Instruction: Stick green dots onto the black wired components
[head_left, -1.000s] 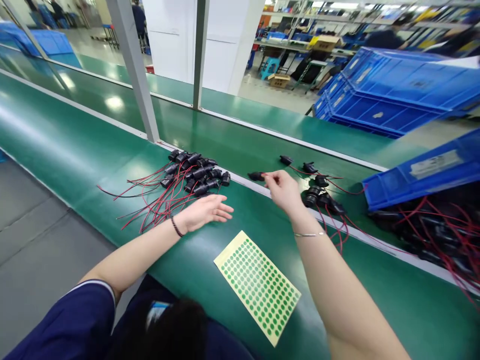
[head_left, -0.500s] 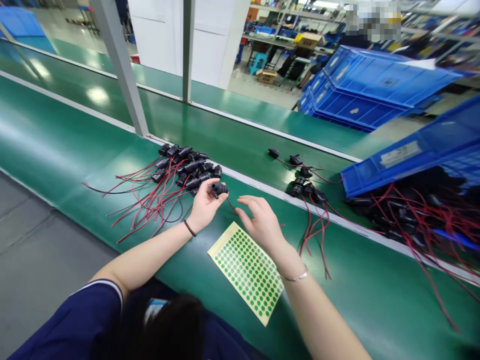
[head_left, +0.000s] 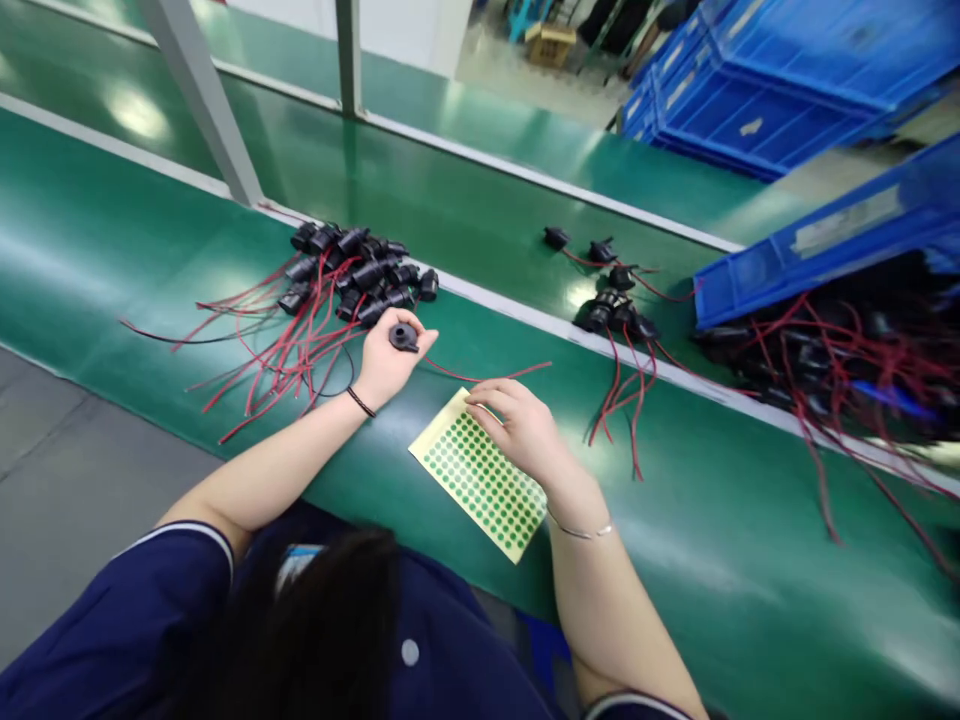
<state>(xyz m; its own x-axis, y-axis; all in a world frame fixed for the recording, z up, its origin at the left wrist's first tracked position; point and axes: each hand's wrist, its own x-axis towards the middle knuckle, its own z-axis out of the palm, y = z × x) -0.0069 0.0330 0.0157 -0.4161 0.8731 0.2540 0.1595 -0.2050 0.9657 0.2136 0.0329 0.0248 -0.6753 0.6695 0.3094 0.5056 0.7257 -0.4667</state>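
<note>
My left hand (head_left: 388, 358) grips a small black water pump (head_left: 403, 337), its round face with a central hole turned up toward me. A thin red wire (head_left: 487, 378) runs from near this hand to the right across the bench. My right hand (head_left: 521, 430) hovers at the upper edge of a pale yellow sheet of green dot stickers (head_left: 487, 485), fingers bent and fingertips slightly apart from the thumb. Whether they touch the sheet is hard to see. Just beyond my left hand lies a pile of similar black pumps (head_left: 367, 272) with red and black wires.
Several more pumps (head_left: 619, 310) lie right of centre by the white rail (head_left: 517, 315). A tilted blue crate (head_left: 810, 240) at the right holds many wired pumps. Stacked blue crates (head_left: 757, 100) stand behind. A grey post (head_left: 202, 100) rises at the back left.
The view has tipped downward. My right hand has moved from beside the pump down to the sticker sheet. In my left hand the pump has turned, so its round face shows.
</note>
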